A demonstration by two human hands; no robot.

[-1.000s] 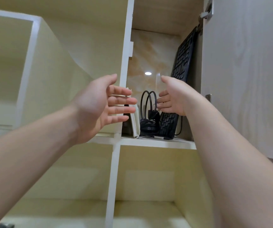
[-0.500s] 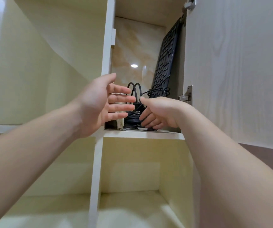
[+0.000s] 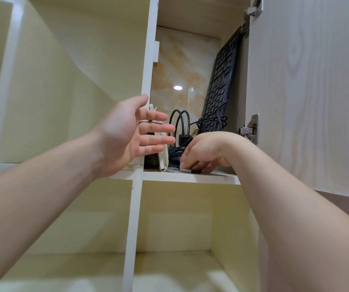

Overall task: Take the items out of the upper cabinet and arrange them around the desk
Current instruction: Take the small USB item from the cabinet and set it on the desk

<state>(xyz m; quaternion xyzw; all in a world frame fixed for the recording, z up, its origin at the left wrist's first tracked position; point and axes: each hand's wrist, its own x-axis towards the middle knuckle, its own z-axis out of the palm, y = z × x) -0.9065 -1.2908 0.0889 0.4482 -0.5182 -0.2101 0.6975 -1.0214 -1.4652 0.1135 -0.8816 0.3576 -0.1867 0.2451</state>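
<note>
Down goes the right hand (image 3: 203,152) since half a second ago, from level with the headphones to the shelf board (image 3: 190,177) of the upper cabinet compartment, while the left hand (image 3: 131,135) has barely shifted.

Head view: the right hand is palm-down on the shelf, fingers curled over a small silver and black object (image 3: 189,170) at the front edge; whether they actually pinch it I cannot tell. The left hand hangs spread and empty in front of the white divider (image 3: 148,60), fingers fanned apart toward the compartment, touching nothing clearly.

Inside, a black keyboard (image 3: 222,85) stands on end, tilted against the right wall, its cable (image 3: 213,121) looped at its lower end. Black headphones (image 3: 179,123) sit upright in the middle, just behind the right hand's fingers, with cord bundled beneath. A thin white booklet (image 3: 162,159) leans at the left side of the compartment, partly behind the left fingers. The cabinet door (image 3: 308,91) stands open on the right, hinge (image 3: 251,130) just above the right wrist. The lower compartments show bare cream boards.
</note>
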